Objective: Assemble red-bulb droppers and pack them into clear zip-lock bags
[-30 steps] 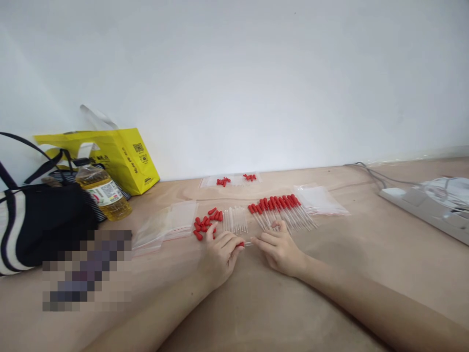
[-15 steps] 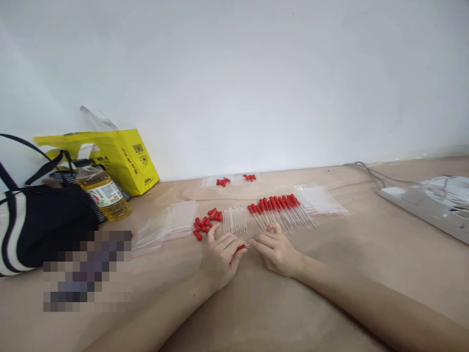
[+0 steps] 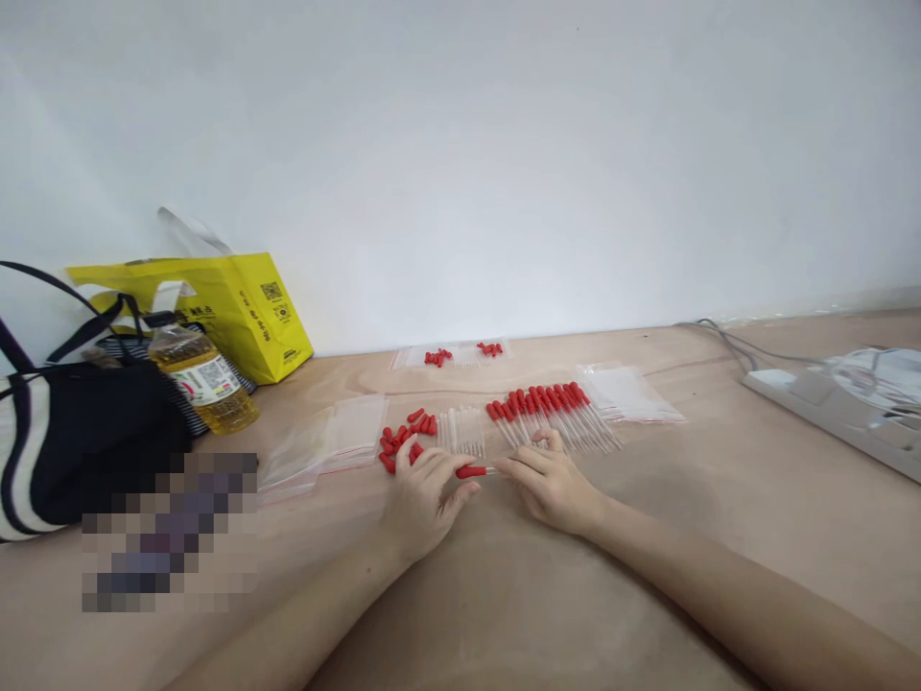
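Observation:
A glass dropper with a red rubber bulb [image 3: 471, 471] lies level between my hands. My right hand [image 3: 551, 485] pinches its clear tube. The fingers of my left hand [image 3: 424, 499] are apart beside the bulb, thumb and forefinger spread, holding nothing. Loose red bulbs [image 3: 399, 440] lie just beyond my left hand. Next to them is a row of clear glass tubes [image 3: 460, 432]. Behind my right hand, several droppers with red bulbs [image 3: 539, 398] lie side by side, slanting.
Clear zip bags lie at the left [image 3: 352, 432] and right [image 3: 625, 392]; another bag [image 3: 410, 357] with red bulbs is by the wall. A yellow bag [image 3: 248, 317], oil bottle [image 3: 205, 379] and black bag [image 3: 101, 441] stand left. A white power strip [image 3: 813, 408] is right.
My left fingers have opened off the red bulb, and the hand has shifted slightly left. My right hand has risen a little with the dropper, whose bulb now shows fully.

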